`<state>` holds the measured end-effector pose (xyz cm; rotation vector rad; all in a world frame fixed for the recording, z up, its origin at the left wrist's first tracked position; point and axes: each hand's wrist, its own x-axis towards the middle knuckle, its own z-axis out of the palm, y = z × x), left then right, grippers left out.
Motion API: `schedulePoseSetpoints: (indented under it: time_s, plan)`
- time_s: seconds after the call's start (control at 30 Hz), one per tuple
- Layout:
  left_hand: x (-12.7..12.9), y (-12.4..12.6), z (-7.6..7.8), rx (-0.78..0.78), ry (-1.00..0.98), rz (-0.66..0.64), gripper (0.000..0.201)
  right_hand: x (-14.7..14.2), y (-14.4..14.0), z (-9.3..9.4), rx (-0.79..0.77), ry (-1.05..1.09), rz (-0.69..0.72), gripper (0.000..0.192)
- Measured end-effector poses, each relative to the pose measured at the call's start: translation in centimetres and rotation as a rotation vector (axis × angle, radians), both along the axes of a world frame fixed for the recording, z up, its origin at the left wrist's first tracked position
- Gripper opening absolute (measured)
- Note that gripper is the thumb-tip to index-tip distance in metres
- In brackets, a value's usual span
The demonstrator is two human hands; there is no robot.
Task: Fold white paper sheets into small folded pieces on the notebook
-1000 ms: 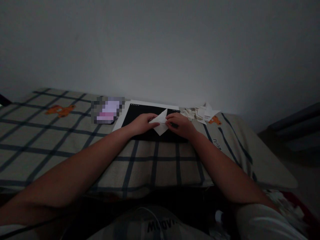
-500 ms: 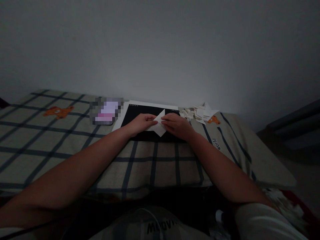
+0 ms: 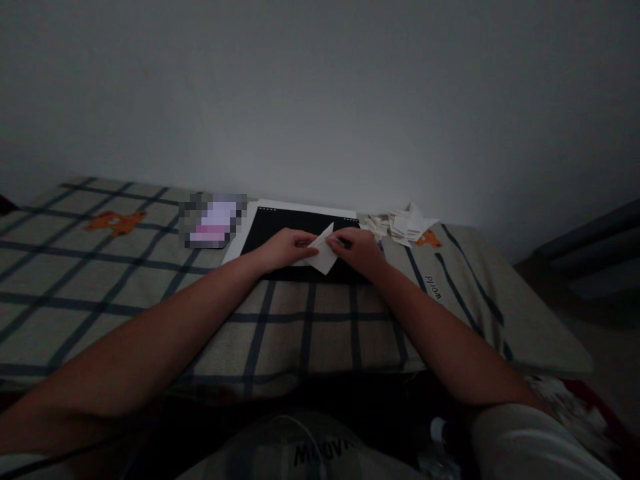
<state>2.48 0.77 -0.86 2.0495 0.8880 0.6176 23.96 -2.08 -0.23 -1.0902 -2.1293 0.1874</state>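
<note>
A folded piece of white paper [image 3: 324, 259], pointed at its top and bottom, is held between my two hands. My left hand [image 3: 289, 249] pinches its left side between thumb and fingers. On the other side my right hand [image 3: 359, 251] has its thumb and fingertips closed on the paper's right edge. Both hands are over a black sheet or pad [image 3: 265, 230] with small white marks along its far edge. White sheets [image 3: 239, 240] show from under the pad at the left and back.
Folded white paper pieces [image 3: 405, 227] are heaped right of the pad. A blurred-out phone-like object [image 3: 215, 223] lies to the left. The checked cloth [image 3: 150, 280] with orange bear figures covers the surface, which meets a grey wall [image 3: 320, 100]. A bottle [image 3: 439, 440] stands low near my lap.
The paper has shifted slightly right and tilted, showing a wider lower face. My right hand has moved a little right, its fingers more curled at the paper's edge.
</note>
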Motion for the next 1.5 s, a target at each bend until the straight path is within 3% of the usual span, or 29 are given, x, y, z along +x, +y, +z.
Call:
schedulePoseSetpoints:
  time_s: [0.27, 0.7, 1.03, 1.33, 1.5]
  plan:
    - [0.1, -0.31, 0.5, -0.046, 0.011, 0.031, 0.032, -0.1, 0.43, -0.23, -0.061, 0.177, -0.111, 0.017]
    - [0.23, -0.16, -0.03, 0.048, 0.044, 0.047, 0.037, -0.12, 0.24, 0.21, -0.208, 0.17, -0.2, 0.021]
    - [0.27, -0.3, 0.14, 0.032, 0.02, 0.032, 0.034, -0.47, -0.08, 0.49, -0.251, 0.23, -0.228, 0.019]
    - [0.59, -0.6, 0.21, 0.041, 0.018, 0.136, 0.035, -0.5, -0.06, 0.34, -0.215, 0.211, -0.233, 0.02]
    - [0.58, -0.6, 0.12, 0.059, -0.025, 0.191, 0.034, -0.27, 0.03, 0.38, -0.181, 0.163, -0.168, 0.024]
